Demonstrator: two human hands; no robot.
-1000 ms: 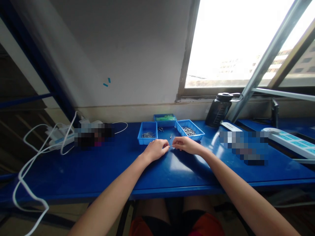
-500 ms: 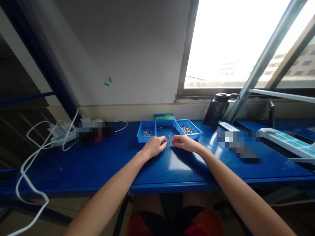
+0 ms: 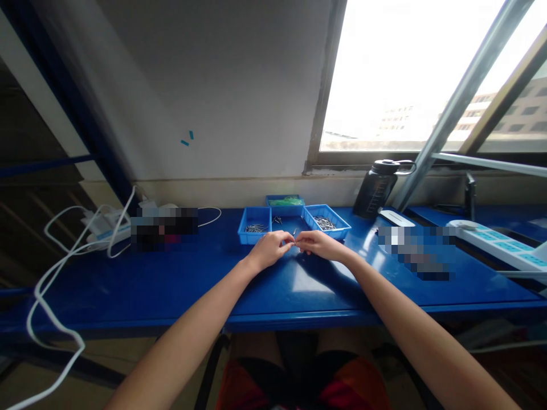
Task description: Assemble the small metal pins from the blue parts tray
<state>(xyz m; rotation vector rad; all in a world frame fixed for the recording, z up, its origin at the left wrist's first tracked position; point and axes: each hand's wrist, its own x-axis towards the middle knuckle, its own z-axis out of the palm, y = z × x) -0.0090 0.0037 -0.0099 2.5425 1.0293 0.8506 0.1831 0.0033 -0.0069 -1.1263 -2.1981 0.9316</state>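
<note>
Over the blue table, my left hand [image 3: 272, 249] and my right hand [image 3: 318, 245] meet fingertip to fingertip, both in a pinch. A thin metal piece is held between them, mostly hidden by the fingers; its exact kind is too small to make out. Just beyond the fingertips a small dark metal piece [image 3: 294, 232] lies on the table. Behind my left hand stands a blue bin [image 3: 241, 230] holding slim silvery pieces [image 3: 256, 228]. Another blue bin [image 3: 339, 232], behind my right hand, holds many short metal pieces [image 3: 325, 222]. A few loose dark pieces [image 3: 277, 220] lie between the bins.
At the wall is a third blue bin [image 3: 285, 197] with green strips [image 3: 285, 201]. A black bottle [image 3: 376, 189] stands back right, near a white power strip [image 3: 498, 242]. White cables [image 3: 57, 285] and plugs [image 3: 105, 223] crowd the left. Blurred patches hide items on both sides.
My hands have come closer together, so their fingertips now meet and the thin metal piece that showed between them is mostly covered. The bins have stayed in place.
</note>
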